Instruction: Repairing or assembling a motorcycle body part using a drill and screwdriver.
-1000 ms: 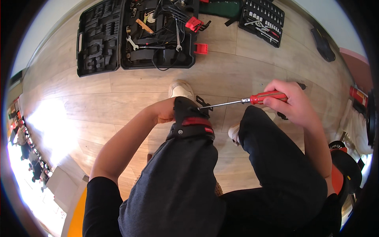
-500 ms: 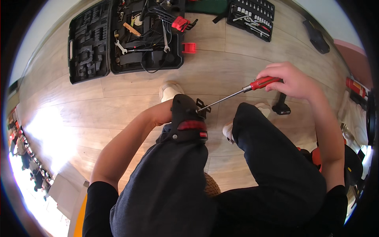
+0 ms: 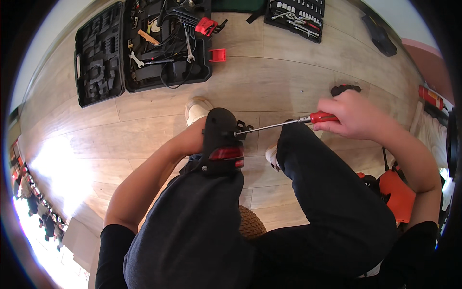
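Note:
A black curved plastic part (image 3: 219,124) with a red light lens (image 3: 226,153) rests over my left knee. My left hand (image 3: 194,137) grips it from its left side, the fingers partly hidden behind it. In my right hand (image 3: 353,115), closed around its red handle, is a screwdriver (image 3: 279,125). Its long metal shaft points left and slightly down. The tip meets the part's right edge, close to a small black bracket (image 3: 243,129) that sticks out there. Whether the tip sits in a screw, I cannot tell.
An open black tool case (image 3: 166,79) with wrenches and cables lies at the far left. Beyond are a socket set (image 3: 296,19) and a black curved piece (image 3: 379,36). A dark tool (image 3: 345,89) shows partly behind my right hand. An orange object (image 3: 397,195) stands by my right arm.
My right hand has come lower, so the screwdriver lies more level, its tip still at the part's right edge. The whole view has shifted slightly; my left hand keeps its hold.

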`<move>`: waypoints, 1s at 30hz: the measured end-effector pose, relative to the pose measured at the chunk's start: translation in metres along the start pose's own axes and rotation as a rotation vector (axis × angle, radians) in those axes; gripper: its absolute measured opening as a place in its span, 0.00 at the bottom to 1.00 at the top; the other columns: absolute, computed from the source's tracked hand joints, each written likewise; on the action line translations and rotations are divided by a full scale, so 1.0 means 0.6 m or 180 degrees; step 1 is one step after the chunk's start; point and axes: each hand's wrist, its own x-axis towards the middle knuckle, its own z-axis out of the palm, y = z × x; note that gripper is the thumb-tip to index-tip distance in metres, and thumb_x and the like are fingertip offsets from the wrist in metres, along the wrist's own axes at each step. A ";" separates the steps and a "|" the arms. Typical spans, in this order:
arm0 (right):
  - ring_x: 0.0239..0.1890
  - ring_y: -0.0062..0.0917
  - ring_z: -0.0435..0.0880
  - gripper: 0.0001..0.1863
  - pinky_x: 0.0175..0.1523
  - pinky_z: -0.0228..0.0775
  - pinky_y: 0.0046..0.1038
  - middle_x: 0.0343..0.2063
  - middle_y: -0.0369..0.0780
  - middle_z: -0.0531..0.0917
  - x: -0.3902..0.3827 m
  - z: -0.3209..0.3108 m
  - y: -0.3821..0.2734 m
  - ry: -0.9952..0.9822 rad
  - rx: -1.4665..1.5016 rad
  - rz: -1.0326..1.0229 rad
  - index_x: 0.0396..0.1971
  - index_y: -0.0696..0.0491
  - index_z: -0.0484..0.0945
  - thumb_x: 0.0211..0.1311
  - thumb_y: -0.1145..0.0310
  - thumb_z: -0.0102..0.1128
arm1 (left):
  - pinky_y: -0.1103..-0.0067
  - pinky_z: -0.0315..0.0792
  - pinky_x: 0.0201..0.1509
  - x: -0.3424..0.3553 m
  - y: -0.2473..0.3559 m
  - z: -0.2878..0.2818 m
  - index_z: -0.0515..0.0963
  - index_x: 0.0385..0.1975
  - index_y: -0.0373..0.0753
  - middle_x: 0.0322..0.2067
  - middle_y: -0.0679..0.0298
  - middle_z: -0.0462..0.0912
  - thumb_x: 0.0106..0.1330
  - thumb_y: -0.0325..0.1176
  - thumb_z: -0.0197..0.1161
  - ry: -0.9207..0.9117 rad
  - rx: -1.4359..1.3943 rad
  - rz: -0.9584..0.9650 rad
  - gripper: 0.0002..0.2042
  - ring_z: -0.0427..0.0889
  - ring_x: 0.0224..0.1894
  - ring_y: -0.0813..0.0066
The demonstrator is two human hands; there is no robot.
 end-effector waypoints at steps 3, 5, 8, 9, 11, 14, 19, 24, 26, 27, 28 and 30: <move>0.19 0.33 0.75 0.23 0.27 0.66 0.36 0.16 0.42 0.76 -0.003 0.002 -0.006 -0.0481 0.1016 0.0451 0.26 0.56 0.76 0.69 0.50 0.66 | 0.72 0.75 0.57 -0.002 0.009 -0.001 0.81 0.50 0.33 0.47 0.56 0.86 0.65 0.28 0.68 0.0083 -0.0003 0.0133 0.15 0.81 0.50 0.71; 0.18 0.28 0.72 0.25 0.26 0.63 0.33 0.15 0.38 0.74 -0.003 -0.001 -0.005 -0.0738 0.1447 0.0748 0.24 0.56 0.76 0.71 0.50 0.64 | 0.72 0.75 0.55 0.000 0.012 -0.003 0.82 0.49 0.33 0.45 0.56 0.86 0.64 0.28 0.67 0.0035 -0.0040 0.0184 0.14 0.82 0.47 0.71; 0.17 0.19 0.65 0.25 0.24 0.57 0.27 0.14 0.31 0.69 0.006 -0.024 -0.011 -0.1379 0.2398 0.1622 0.24 0.56 0.77 0.74 0.49 0.61 | 0.72 0.76 0.52 0.004 0.014 -0.004 0.82 0.47 0.33 0.41 0.57 0.87 0.63 0.27 0.68 -0.0088 0.0207 0.0408 0.13 0.83 0.44 0.70; 0.17 0.15 0.62 0.24 0.23 0.54 0.25 0.15 0.28 0.67 0.011 -0.029 -0.007 -0.1766 0.2917 0.2194 0.26 0.55 0.78 0.75 0.49 0.61 | 0.72 0.76 0.51 0.007 0.016 -0.002 0.82 0.46 0.33 0.41 0.57 0.87 0.62 0.28 0.68 -0.0046 0.0239 0.0352 0.13 0.83 0.44 0.70; 0.16 0.14 0.60 0.23 0.23 0.52 0.23 0.15 0.27 0.66 0.011 -0.024 0.013 -0.2133 0.3615 0.2496 0.28 0.55 0.79 0.75 0.49 0.60 | 0.72 0.77 0.51 0.009 0.023 -0.003 0.82 0.45 0.33 0.40 0.57 0.87 0.62 0.28 0.68 -0.0004 0.0276 0.0314 0.13 0.83 0.43 0.70; 0.17 0.15 0.62 0.21 0.24 0.53 0.21 0.14 0.27 0.67 -0.006 -0.027 0.007 -0.2253 0.4063 0.2648 0.32 0.55 0.79 0.74 0.51 0.61 | 0.71 0.77 0.50 0.008 0.038 -0.007 0.82 0.45 0.33 0.40 0.56 0.87 0.61 0.28 0.69 0.0001 0.0450 0.0464 0.13 0.83 0.43 0.70; 0.23 0.23 0.78 0.15 0.30 0.68 0.24 0.18 0.34 0.75 -0.037 -0.033 -0.057 -0.0013 0.1723 0.0762 0.33 0.56 0.78 0.69 0.59 0.67 | 0.70 0.76 0.55 -0.002 0.064 -0.019 0.82 0.50 0.34 0.44 0.54 0.87 0.57 0.28 0.71 0.0256 0.0253 0.0825 0.19 0.84 0.47 0.66; 0.32 0.34 0.84 0.12 0.36 0.76 0.30 0.33 0.40 0.82 -0.039 -0.027 -0.047 0.1448 -0.1235 -0.1121 0.35 0.57 0.78 0.56 0.70 0.73 | 0.70 0.72 0.65 -0.004 0.095 -0.059 0.77 0.59 0.33 0.54 0.54 0.84 0.57 0.29 0.73 0.0165 0.0779 0.0789 0.27 0.81 0.57 0.66; 0.32 0.33 0.84 0.12 0.35 0.76 0.30 0.33 0.40 0.81 -0.028 -0.009 -0.039 0.1835 -0.1327 -0.1190 0.36 0.57 0.78 0.56 0.70 0.72 | 0.71 0.75 0.60 -0.002 0.101 -0.067 0.81 0.53 0.34 0.47 0.54 0.87 0.55 0.27 0.72 0.0292 0.0899 0.0911 0.23 0.85 0.50 0.64; 0.31 0.33 0.83 0.12 0.34 0.75 0.30 0.32 0.40 0.81 -0.021 -0.001 -0.036 0.2203 -0.1418 -0.1260 0.36 0.58 0.78 0.56 0.71 0.72 | 0.71 0.76 0.59 0.000 0.100 -0.073 0.81 0.53 0.34 0.47 0.54 0.87 0.55 0.27 0.72 0.0327 0.0995 0.0885 0.22 0.85 0.50 0.65; 0.31 0.33 0.83 0.12 0.34 0.75 0.30 0.32 0.40 0.81 -0.015 0.006 -0.035 0.2216 -0.1405 -0.1274 0.36 0.58 0.78 0.56 0.71 0.72 | 0.71 0.76 0.59 -0.001 0.098 -0.077 0.81 0.53 0.34 0.48 0.53 0.87 0.56 0.26 0.72 0.0363 0.1091 0.0857 0.22 0.85 0.50 0.66; 0.30 0.31 0.83 0.13 0.32 0.75 0.31 0.32 0.40 0.81 -0.003 0.018 -0.041 0.2130 -0.1375 -0.1113 0.37 0.59 0.79 0.58 0.69 0.72 | 0.71 0.77 0.57 -0.003 0.094 -0.077 0.81 0.52 0.34 0.46 0.54 0.87 0.56 0.26 0.71 0.0577 0.0957 0.0907 0.21 0.86 0.49 0.65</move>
